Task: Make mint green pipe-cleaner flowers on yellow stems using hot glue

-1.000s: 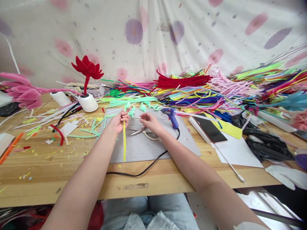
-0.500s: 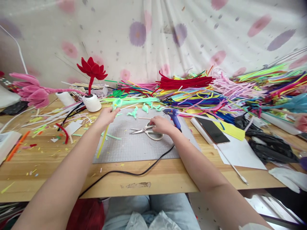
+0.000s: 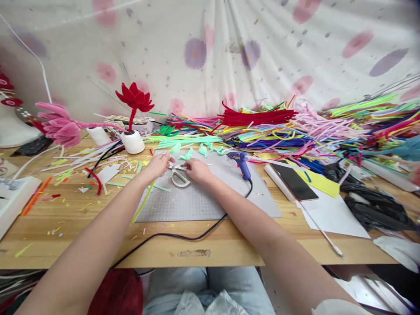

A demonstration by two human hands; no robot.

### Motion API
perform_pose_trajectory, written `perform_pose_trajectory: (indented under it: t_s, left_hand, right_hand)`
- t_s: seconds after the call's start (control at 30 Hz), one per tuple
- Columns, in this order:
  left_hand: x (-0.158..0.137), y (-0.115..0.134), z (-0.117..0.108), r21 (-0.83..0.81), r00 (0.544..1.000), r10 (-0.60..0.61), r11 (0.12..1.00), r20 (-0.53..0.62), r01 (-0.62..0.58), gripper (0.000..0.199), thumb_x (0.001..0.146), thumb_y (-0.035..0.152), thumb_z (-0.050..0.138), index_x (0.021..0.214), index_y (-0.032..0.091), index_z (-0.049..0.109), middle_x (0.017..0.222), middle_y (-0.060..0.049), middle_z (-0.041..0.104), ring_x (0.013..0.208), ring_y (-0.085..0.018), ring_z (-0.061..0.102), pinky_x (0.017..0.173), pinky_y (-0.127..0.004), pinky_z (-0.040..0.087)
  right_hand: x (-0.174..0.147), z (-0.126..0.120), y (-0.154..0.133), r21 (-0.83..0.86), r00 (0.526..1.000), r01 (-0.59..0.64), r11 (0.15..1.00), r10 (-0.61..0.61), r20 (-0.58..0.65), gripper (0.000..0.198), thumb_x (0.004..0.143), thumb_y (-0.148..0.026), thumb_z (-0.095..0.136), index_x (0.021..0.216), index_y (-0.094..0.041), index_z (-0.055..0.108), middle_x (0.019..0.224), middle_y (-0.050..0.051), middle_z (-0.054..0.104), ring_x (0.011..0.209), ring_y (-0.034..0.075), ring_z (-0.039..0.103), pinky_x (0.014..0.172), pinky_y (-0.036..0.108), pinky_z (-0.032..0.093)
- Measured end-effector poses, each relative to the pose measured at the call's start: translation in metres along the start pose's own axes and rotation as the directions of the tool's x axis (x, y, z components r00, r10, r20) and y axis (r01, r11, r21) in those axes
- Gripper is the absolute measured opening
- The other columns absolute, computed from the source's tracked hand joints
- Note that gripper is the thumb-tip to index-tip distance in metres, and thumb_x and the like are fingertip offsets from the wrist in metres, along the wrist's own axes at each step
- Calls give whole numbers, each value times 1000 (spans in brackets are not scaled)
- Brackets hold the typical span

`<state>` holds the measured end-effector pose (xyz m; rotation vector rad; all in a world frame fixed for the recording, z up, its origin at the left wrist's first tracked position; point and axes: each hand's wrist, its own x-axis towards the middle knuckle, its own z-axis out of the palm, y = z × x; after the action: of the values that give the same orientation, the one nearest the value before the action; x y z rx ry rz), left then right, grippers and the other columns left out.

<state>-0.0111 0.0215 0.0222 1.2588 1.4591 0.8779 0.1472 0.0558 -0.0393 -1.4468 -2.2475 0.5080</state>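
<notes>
My left hand point(image 3: 158, 165) is closed on a yellow pipe cleaner point(image 3: 144, 201), whose tail hangs down below my wrist. A mint-green fuzzy petal point(image 3: 175, 148) shows just past its fingertips; whether it joins the yellow piece I cannot tell. My right hand point(image 3: 197, 169) grips a pair of scissors point(image 3: 180, 179) with pale handles. Their blades point left and meet the fingers of my left hand, so the tips are hidden. Several mint-green twisted pieces point(image 3: 203, 150) lie behind both hands on the grey cutting mat point(image 3: 197, 205).
A purple glue gun point(image 3: 242, 165) rests on the mat's right, its black cord point(image 3: 197, 237) running across the front. Further right lies a phone point(image 3: 293, 181). Pipe cleaner bundles point(image 3: 259, 116) line the back. A red flower point(image 3: 134, 97) stands in a white pot point(image 3: 132, 142), left.
My right hand has lifted the scissors from the mat and brought them left, up to my left hand. The view has shifted slightly.
</notes>
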Motion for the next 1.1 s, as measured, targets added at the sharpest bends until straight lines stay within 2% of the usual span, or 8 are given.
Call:
perform_pose_trajectory:
  t_s: [0.07,0.17,0.27,0.33,0.47,0.6,0.8,1.1]
  left_hand:
    - [-5,1,2,-141,986,-113,981,122,130,27,86,32,41,70,13,50,47,8,27,34,-3,21,34,-14,12]
    - [-6,4,6,-281,937,-203,917,285,284,25,87,27,42,66,13,46,47,9,22,33,-1,18,31,-11,9]
    - [-2,6,13,-410,878,-256,807,403,424,29,90,23,35,63,13,42,47,10,19,31,0,16,28,-9,9]
    - [2,6,17,-481,834,-275,712,479,511,30,91,21,31,63,14,40,47,10,17,30,-1,17,27,-9,8]
    - [9,2,27,-553,761,-276,551,587,626,28,91,19,30,64,16,37,48,10,13,30,-2,16,25,-9,8]
    - [10,-1,37,-573,752,-286,506,594,645,25,90,17,32,66,16,38,49,10,13,30,-2,16,25,-9,7]
    - [6,1,53,-518,825,-343,652,449,553,28,90,22,34,64,15,41,46,10,18,30,0,17,27,-9,9]
    - [0,-1,60,-378,893,-287,829,346,412,31,90,25,35,62,14,42,44,10,20,31,0,16,29,-10,9]
  right_hand:
    - [1,-1,7,302,993,-90,949,109,-45,13,70,-18,57,83,-18,60,80,2,63,75,15,58,70,28,44]
    - [-5,-10,15,749,960,-174,639,279,-15,13,67,-20,61,76,-18,52,66,-2,59,63,11,57,62,25,44]
    - [-15,-21,17,937,938,-158,310,344,44,24,60,-23,66,75,-18,49,64,-4,58,58,9,57,57,22,44]
    - [-21,-26,17,970,932,-131,203,359,50,30,57,-25,70,76,-18,48,65,-4,59,58,8,58,57,21,44]
    - [-26,-32,16,983,928,-100,152,370,37,36,55,-27,73,78,-18,47,64,-3,60,58,8,59,58,21,46]
    - [-24,-34,13,978,913,-100,182,407,18,33,59,-23,72,78,-18,45,60,-5,59,56,8,59,57,21,47]
    - [-22,-32,13,972,877,-155,177,478,53,36,59,-12,71,76,-19,41,55,-6,57,53,9,58,59,25,50]
    - [-24,-35,17,981,883,-194,-20,432,183,38,57,-5,71,70,-19,39,52,-5,57,53,10,60,62,25,52]
